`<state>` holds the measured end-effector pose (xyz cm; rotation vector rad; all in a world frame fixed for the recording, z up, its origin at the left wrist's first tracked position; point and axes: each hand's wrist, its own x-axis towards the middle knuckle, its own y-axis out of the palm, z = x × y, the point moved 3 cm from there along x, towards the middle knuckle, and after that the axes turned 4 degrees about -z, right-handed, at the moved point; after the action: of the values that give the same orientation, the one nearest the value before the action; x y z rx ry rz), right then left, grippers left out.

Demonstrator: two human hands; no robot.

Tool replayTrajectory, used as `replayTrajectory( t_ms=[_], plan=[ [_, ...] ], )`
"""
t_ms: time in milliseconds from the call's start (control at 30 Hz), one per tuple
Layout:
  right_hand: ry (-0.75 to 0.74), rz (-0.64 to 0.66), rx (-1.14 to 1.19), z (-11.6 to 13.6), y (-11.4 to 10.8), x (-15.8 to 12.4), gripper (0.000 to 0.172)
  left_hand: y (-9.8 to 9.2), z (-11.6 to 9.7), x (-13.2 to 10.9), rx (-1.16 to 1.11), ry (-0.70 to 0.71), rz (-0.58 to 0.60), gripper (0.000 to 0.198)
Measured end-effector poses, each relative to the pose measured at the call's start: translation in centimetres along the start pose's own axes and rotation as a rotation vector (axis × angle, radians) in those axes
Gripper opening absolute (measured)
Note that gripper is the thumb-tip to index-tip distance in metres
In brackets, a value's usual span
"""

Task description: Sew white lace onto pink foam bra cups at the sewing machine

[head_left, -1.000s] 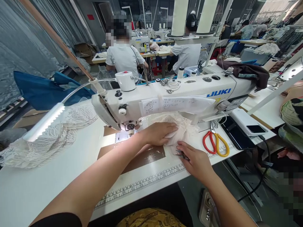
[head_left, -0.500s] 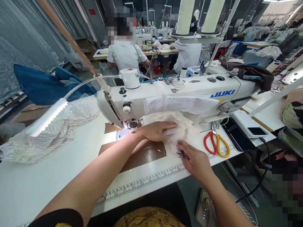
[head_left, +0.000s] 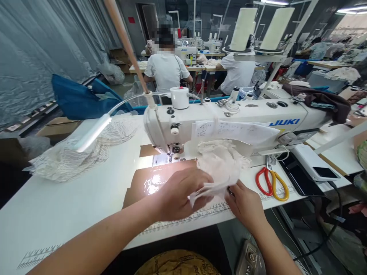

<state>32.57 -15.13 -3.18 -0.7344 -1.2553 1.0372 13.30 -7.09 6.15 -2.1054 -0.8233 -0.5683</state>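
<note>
Pale sheer fabric with lace (head_left: 220, 164) is bunched on the table, right of the needle area of the white sewing machine (head_left: 243, 114). My left hand (head_left: 186, 191) grips a folded edge of this fabric near the table's front, its fingers closed and partly behind the cloth. At the fabric's right side, my right hand (head_left: 243, 198) is closed around a small dark metal tool, mostly hidden by the fingers; it looks like thread snips. The lit needle area (head_left: 172, 154) has no fabric under it.
Scissors with red and yellow handles (head_left: 272, 183) lie right of my right hand, beside a black phone (head_left: 301, 175). White lace (head_left: 74, 152) is piled at the left under a lamp (head_left: 94, 133). Two people in white shirts sit beyond the machine.
My left hand has come back toward the table's front edge, lifting a fold of fabric. My right hand stays at the fabric's right side with the dark tool. The camera view has shifted.
</note>
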Motion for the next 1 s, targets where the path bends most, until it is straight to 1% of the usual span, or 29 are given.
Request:
replayTrajectory(
  t_ms=[67,133,233,333,367,433,500,567,600,633,667,700,767,800,867,933,1000],
  plan=[
    [-0.076,-0.031,-0.015,0.4,0.1,-0.4,0.033,-1.9,-1.7,-2.0,-0.136,-0.172,-0.027,0.017],
    [-0.189,-0.079,-0.015,1.0,0.4,-0.7,0.035,-3.8,-1.9,-4.3,-0.253,-0.373,-0.084,0.015],
    [-0.318,-0.105,-0.005,1.7,1.0,-0.7,0.03,-6.1,-0.6,-8.0,-0.382,-0.634,-0.181,0.016],
    [-0.329,-0.139,0.078,2.7,1.0,0.0,0.027,-7.4,0.9,-11.4,-0.463,-0.803,-0.256,0.025],
    [-0.31,-0.152,0.151,3.5,0.7,0.5,0.028,-7.6,1.1,-12.2,-0.48,-0.833,-0.267,0.027],
    [-0.253,-0.143,0.371,5.9,-0.1,1.7,0.033,-7.5,1.3,-13.2,-0.512,-0.855,-0.268,0.029],
    [-0.19,-0.035,0.629,9.2,-0.4,3.3,0.041,-7.3,1.0,-13.5,-0.543,-0.834,-0.245,0.027],
    [-0.21,0.047,0.841,13.0,-0.3,4.9,0.054,-7.1,0.5,-13.5,-0.568,-0.795,-0.234,0.025],
    [-0.238,0.079,0.908,14.8,-0.1,5.5,0.053,-7.1,0.3,-13.6,-0.574,-0.786,-0.246,0.025],
    [-0.259,0.104,0.929,16.3,0.3,6.0,0.045,-7.3,0.2,-13.8,-0.573,-0.791,-0.28,0.026],
    [-0.276,0.093,0.925,17.6,0.6,6.4,0.037,-7.4,0.1,-14.2,-0.569,-0.811,-0.332,0.027],
    [-0.288,0.049,0.911,18.6,0.9,6.7,0.031,-7.7,0.1,-14.8,-0.565,-0.843,-0.397,0.029],
    [-0.3,-0.019,0.886,20.1,1.3,6.8,0.021,-8.0,0.1,-16.2,-0.558,-0.911,-0.525,0.034],
    [-0.299,-0.014,0.895,20.7,1.5,6.8,0.016,-8.1,0.1,-16.8,-0.558,-0.936,-0.571,0.036],
    [-0.285,0.092,0.959,21.5,1.9,6.7,0.003,-8.1,-0.1,-17.9,-0.572,-0.966,-0.628,0.039],
    [-0.245,0.221,1.046,21.7,2.3,6.4,0.007,-8.3,-0.3,-18.6,-0.599,-0.981,-0.67,0.041],
    [-0.159,0.279,1.128,20.6,2.5,5.8,0.011,-9.4,-0.4,-19.2,-0.62,-0.992,-0.721,0.043]
  ],
)
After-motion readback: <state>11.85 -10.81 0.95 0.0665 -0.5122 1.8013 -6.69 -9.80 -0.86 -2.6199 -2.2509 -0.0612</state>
